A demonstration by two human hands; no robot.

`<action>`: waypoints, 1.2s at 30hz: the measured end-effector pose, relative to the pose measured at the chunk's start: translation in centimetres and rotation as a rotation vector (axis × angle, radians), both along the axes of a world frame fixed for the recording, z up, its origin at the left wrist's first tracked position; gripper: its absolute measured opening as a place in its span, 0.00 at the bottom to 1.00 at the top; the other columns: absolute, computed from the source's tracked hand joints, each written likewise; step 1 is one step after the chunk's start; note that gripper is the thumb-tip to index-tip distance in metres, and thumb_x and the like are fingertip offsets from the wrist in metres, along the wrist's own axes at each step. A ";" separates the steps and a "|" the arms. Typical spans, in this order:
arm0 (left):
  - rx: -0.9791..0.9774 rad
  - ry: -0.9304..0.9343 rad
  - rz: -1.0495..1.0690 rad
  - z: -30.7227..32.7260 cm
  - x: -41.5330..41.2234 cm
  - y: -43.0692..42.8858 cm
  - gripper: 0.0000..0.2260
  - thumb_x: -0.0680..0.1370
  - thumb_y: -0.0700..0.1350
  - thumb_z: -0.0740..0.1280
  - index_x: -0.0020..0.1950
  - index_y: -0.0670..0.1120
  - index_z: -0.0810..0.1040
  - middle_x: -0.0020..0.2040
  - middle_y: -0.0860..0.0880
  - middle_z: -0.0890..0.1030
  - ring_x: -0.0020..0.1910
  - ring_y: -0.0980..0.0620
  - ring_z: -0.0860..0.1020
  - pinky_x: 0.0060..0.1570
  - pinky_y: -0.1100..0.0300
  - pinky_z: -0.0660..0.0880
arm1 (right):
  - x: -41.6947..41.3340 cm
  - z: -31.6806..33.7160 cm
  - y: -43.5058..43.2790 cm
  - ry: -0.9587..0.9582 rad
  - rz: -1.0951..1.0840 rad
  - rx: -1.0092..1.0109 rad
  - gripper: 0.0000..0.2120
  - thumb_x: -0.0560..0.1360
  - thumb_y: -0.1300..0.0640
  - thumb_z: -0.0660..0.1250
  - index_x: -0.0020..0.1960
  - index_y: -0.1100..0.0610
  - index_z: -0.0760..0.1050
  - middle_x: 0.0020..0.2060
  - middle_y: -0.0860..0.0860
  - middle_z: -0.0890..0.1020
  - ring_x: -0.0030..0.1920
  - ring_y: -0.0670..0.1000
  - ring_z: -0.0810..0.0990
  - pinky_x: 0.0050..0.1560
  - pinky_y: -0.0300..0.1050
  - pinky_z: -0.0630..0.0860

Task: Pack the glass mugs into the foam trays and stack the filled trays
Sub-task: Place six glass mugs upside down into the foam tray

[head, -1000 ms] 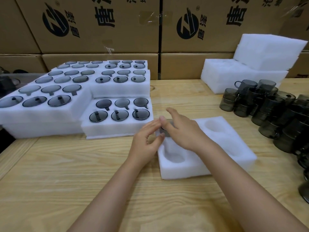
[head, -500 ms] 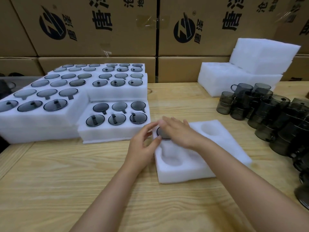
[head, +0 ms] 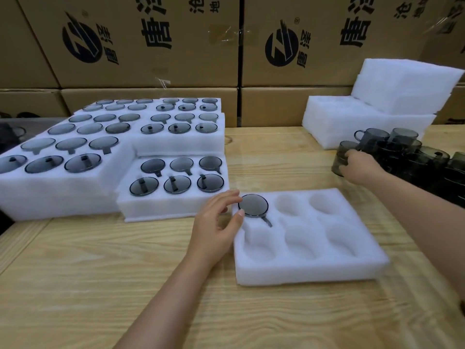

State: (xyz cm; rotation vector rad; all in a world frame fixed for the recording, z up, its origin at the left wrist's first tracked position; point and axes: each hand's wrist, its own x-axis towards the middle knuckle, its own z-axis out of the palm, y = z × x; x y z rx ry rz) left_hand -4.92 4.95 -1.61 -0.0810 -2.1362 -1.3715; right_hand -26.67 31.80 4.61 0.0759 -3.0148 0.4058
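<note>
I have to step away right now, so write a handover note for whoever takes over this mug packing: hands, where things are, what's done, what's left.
Left hand: relaxed, fingertips at the rim of the seated mug; contact unclear.
Right hand: grips a loose mug at the edge of the mug cluster.
Open tray: one mug in the far-left pocket, five pockets empty.
Done: filled trays stacked on the left.
Left: fill the five pockets and stack this tray; spare foam trays sit far right.

Left hand (head: 214, 220) touches the seated mug (head: 253, 205) in the foam tray (head: 309, 270); right hand (head: 359, 167) grips a loose mug (head: 338, 159) well apart
</note>
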 end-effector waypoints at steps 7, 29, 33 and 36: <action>0.001 -0.008 -0.001 0.0 0.0 -0.1 0.12 0.73 0.45 0.66 0.54 0.46 0.81 0.59 0.55 0.79 0.63 0.58 0.74 0.57 0.61 0.74 | 0.6 -0.3 -1.0 0.084 0.043 0.030 0.07 0.72 0.65 0.65 0.45 0.68 0.79 0.45 0.64 0.80 0.48 0.62 0.76 0.47 0.49 0.75; -0.260 -0.059 0.027 5.1 0.4 5.9 0.34 0.69 0.51 0.74 0.73 0.50 0.64 0.66 0.54 0.73 0.65 0.54 0.70 0.68 0.52 0.62 | 19.9 2.5 -9.2 0.442 0.402 -0.620 0.04 0.70 0.61 0.72 0.38 0.56 0.78 0.34 0.44 0.75 0.36 0.42 0.73 0.40 0.30 0.65; -0.114 -0.044 0.047 5.0 0.1 5.9 0.25 0.69 0.47 0.73 0.65 0.49 0.71 0.57 0.56 0.79 0.58 0.52 0.76 0.61 0.50 0.70 | 20.3 1.6 -9.4 0.404 0.501 -0.645 0.03 0.71 0.61 0.72 0.41 0.55 0.79 0.42 0.47 0.77 0.48 0.50 0.74 0.49 0.34 0.67; 0.013 -0.088 -0.133 4.4 0.2 5.6 0.22 0.71 0.50 0.73 0.63 0.54 0.70 0.57 0.62 0.77 0.58 0.62 0.75 0.55 0.67 0.72 | 20.0 1.7 -8.0 0.291 0.594 -0.808 0.10 0.71 0.55 0.70 0.52 0.48 0.78 0.58 0.44 0.73 0.64 0.46 0.69 0.60 0.31 0.64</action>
